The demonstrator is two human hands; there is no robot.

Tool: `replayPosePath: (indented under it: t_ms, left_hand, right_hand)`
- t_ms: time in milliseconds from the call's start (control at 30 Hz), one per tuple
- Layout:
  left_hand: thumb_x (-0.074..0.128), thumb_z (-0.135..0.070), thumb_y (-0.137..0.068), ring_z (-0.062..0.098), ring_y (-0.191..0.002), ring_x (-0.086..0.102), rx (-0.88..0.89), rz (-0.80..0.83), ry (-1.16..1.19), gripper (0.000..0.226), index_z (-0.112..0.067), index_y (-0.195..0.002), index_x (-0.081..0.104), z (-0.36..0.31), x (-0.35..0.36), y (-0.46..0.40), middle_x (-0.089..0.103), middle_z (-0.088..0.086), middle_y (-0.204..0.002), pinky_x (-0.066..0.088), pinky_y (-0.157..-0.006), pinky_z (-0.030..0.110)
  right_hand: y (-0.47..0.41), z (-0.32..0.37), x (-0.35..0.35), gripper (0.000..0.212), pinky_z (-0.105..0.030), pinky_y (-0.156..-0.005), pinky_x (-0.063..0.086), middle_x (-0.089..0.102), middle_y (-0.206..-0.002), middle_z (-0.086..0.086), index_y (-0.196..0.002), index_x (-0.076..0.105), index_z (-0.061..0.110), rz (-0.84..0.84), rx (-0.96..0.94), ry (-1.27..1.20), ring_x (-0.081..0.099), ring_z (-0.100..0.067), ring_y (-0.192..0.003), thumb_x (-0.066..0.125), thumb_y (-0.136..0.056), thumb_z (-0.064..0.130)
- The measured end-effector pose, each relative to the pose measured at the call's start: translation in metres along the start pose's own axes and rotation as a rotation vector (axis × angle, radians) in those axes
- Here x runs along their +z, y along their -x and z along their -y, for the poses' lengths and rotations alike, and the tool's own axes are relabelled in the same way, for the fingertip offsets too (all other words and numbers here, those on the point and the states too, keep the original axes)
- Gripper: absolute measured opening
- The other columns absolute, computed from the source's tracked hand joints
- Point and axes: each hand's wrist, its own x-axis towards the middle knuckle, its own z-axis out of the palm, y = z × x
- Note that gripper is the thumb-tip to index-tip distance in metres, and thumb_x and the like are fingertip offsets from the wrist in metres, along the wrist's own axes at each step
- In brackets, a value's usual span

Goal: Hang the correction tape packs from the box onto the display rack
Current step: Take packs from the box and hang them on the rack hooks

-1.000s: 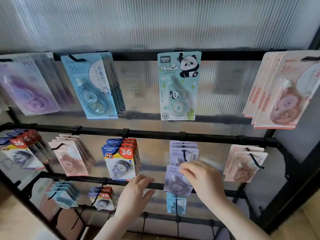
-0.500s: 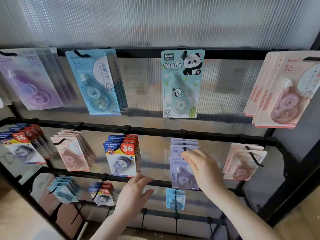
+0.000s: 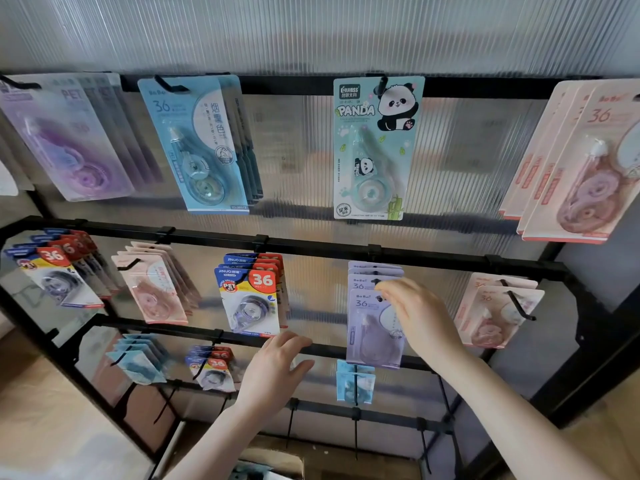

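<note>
The right hand [image 3: 420, 318] reaches up to the middle rail of the black display rack [image 3: 311, 245], fingers bent around the top right of a lilac correction tape pack [image 3: 372, 332], which hangs at the front of a short row of like packs on a peg right of the rail's centre. The left hand [image 3: 273, 370] lies on the lower rail, fingers loosely spread, holding nothing. At the bottom edge a cardboard box [image 3: 277, 460] shows, though its contents look too blurred to tell.
</note>
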Motion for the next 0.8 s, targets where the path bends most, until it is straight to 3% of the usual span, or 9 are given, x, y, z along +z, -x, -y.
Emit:
replayPosePath:
  t_ms: [133, 467, 667, 800]
  left_hand:
    - [0.053, -0.036, -0.092, 0.006, -0.112, 0.048, 0.005, 0.001, -0.005, 0.036, -0.028, -0.127, 0.053, 0.000, 0.001, 0.000, 0.050, -0.010, -0.126, 0.041, -0.085, 0.014]
    - [0.053, -0.037, -0.092, 0.004, -0.110, 0.048, 0.024, -0.028, -0.011, 0.034, -0.029, -0.126, 0.053, 0.003, 0.004, 0.000, 0.049, -0.013, -0.122, 0.036, -0.082, 0.011]
    - [0.056, -0.036, -0.091, 0.007, -0.110, 0.049, 0.036, -0.058, -0.014, 0.033, -0.029, -0.123, 0.055, 0.005, 0.001, 0.003, 0.050, -0.012, -0.121, 0.040, -0.085, 0.017]
    - [0.062, -0.032, -0.087, 0.013, -0.105, 0.054, 0.051, -0.111, -0.049, 0.031, -0.025, -0.117, 0.061, 0.003, -0.001, 0.005, 0.056, -0.008, -0.115, 0.043, -0.085, 0.024]
  right_hand:
    - [-0.003, -0.002, 0.005, 0.031, -0.025, -0.066, 0.045, 0.071, -0.089, -0.012, -0.096, 0.070, 0.001, 0.028, -0.008, 0.017, 0.069, -0.027, -0.078, 0.072, -0.068, -0.013]
    - [-0.011, -0.009, 0.009, 0.042, -0.023, -0.051, 0.050, 0.070, -0.077, -0.006, -0.089, 0.073, 0.006, -0.027, -0.066, 0.109, 0.067, -0.021, -0.064, 0.082, -0.052, -0.012]
    - [-0.006, -0.014, 0.007, 0.035, -0.026, -0.058, 0.051, 0.067, -0.077, -0.005, -0.088, 0.074, 0.006, -0.112, -0.056, 0.108, 0.066, -0.024, -0.068, 0.082, -0.057, -0.008]
    - [-0.001, -0.019, 0.003, 0.024, -0.030, -0.062, 0.053, 0.067, -0.086, -0.005, -0.094, 0.072, 0.008, -0.158, -0.011, 0.109, 0.065, -0.023, -0.076, 0.077, -0.071, 0.001]
